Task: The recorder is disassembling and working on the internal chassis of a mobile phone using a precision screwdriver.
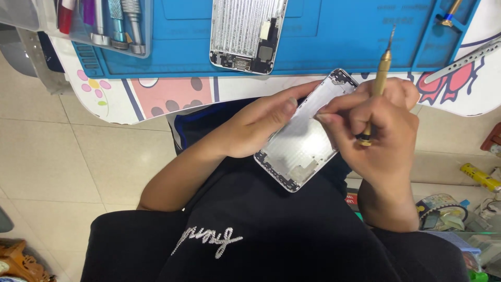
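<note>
1. Phone housing (302, 141) first: it's a bare silver back shell, held up off the desk over the person's lap, inner side facing the camera. Long axis runs diagonally, one short end pointing up-right toward the table edge, the other down-left toward the black shirt (271, 240).
2. Left hand (255, 128) is curled around the shell's left long edge, thumb lying flat along that edge, so the fingers are closed on it.
3. Right hand (381, 122) does two jobs: fingertips pinch at the shell's right edge near the upper end, and the rest of the fist is wrapped around a gold-handled screwdriver (380, 78). That tool stands nearly upright, tip pointing up and away from the shell.
4. Further out on the blue work mat (334, 42), a second phone housing (248, 34) lies flat, well apart from the hands, long axis roughly straight up-down in view.
5. Top left, a clear tray (104, 26) holds more driver handles.
6. Tweezers (462, 60) sit at the mat's right edge.
</note>
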